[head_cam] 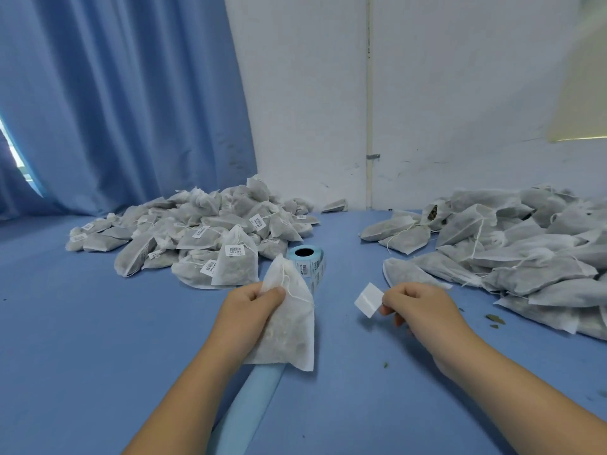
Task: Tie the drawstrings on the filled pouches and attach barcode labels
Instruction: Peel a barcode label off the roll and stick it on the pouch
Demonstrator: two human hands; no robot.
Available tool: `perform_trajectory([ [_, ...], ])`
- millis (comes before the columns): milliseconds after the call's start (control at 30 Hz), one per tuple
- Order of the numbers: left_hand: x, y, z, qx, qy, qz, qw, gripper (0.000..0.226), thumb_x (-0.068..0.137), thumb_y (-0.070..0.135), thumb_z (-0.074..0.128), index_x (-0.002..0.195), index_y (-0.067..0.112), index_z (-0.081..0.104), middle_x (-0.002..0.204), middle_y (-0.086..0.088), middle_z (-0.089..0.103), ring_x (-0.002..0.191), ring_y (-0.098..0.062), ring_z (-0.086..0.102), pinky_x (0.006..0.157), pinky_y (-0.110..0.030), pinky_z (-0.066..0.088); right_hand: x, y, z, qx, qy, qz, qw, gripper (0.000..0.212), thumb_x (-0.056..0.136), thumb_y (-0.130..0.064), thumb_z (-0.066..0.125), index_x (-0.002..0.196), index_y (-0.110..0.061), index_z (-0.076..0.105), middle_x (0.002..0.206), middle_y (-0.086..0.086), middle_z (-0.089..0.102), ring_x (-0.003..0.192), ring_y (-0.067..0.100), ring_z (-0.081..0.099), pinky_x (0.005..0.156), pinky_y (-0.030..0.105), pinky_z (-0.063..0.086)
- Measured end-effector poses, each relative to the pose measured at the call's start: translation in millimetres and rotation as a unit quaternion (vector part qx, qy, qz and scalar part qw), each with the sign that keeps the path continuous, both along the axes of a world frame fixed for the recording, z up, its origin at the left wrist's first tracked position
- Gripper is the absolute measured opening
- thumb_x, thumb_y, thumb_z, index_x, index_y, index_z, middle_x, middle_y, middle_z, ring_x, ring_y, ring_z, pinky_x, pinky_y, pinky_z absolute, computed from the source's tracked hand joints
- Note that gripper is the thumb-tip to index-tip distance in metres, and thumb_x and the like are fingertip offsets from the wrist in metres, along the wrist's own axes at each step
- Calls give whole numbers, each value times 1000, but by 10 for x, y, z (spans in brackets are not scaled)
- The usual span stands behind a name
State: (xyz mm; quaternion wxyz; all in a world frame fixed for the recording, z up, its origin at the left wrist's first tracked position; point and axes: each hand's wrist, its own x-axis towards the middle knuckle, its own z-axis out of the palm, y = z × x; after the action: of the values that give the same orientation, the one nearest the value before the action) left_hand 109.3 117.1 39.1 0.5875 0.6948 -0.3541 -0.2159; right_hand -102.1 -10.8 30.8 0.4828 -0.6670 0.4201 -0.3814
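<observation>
L hand (253,307) grips a filled non-woven pouch (289,326) near its gathered top, thumb and fingers pressed onto the fabric; pouch hangs roughly upright, neck up, its drawstring (294,292) running down the front, bottom corner over the trailing blue backing strip (253,399). R hand (423,310) pinches a peeled label (369,299) by one edge btwn thumb and forefinger, blank side toward cam, so can't tell if barcode is printed on it. Label and pouch are apart, not touching. Label roll (307,261) stands on the blue table (98,323) just behind the held pouch, barcodes visible on its outer wrap. Left-rear: pile of labelled pouches (210,234), white barcode stickers showing on several. Right: pile of unlabelled pouches (512,254), strings loose, no stickers seen. A few bits of dried filling (492,320) lie on the table by the right pile. Blue curtain (124,103) behind left pile, white wall (460,93) behind right.
</observation>
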Motion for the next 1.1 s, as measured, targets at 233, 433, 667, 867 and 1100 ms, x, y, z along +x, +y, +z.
perform_trajectory([
  [233, -581, -342, 325, 28, -41, -147, 988, 23, 89, 26, 67, 67, 22, 67, 66, 1, 64, 60, -13, 59, 58, -23, 44, -589, -97, 74, -39, -30, -13, 999, 15, 77, -15, 62, 66, -18, 71, 70, -3, 70, 51, 4, 53, 60, 29, 39],
  [433, -1200, -790, 370, 53, 59, -186, 979, 18, 76, 30, 70, 78, 12, 72, 79, -13, 71, 72, -23, 65, 71, -35, 50, -1080, -315, 146, -4, -148, -124, 981, 18, 82, -8, 61, 66, -9, 69, 65, 0, 66, 49, 6, 51, 52, 25, 40],
  [667, -1515, -990, -126, 61, 199, -139, 968, 13, 87, 12, 65, 89, 1, 71, 83, -18, 74, 76, -30, 69, 76, -40, 53, -1140, -359, 146, -50, -121, -144, 981, 13, 78, -12, 60, 68, -15, 68, 61, -7, 64, 50, -1, 52, 51, 20, 41],
  [867, -1505, -943, -166, 20, 205, -139, 969, 27, 76, 19, 68, 90, -3, 70, 89, -22, 73, 77, -31, 69, 74, -39, 51, -1019, -196, 134, -148, -66, -123, 979, 8, 72, -30, 60, 66, -25, 64, 58, -15, 61, 51, -2, 51, 49, 10, 38],
  [1100, -1606, -924, -165, 21, 135, -152, 979, 27, 65, 31, 63, 86, 15, 63, 80, -9, 57, 73, -22, 53, 69, -37, 38, -894, -92, 80, -263, 39, -179, 947, 15, 75, -17, 64, 63, -24, 58, 62, -11, 60, 63, 6, 55, 60, 24, 41],
])
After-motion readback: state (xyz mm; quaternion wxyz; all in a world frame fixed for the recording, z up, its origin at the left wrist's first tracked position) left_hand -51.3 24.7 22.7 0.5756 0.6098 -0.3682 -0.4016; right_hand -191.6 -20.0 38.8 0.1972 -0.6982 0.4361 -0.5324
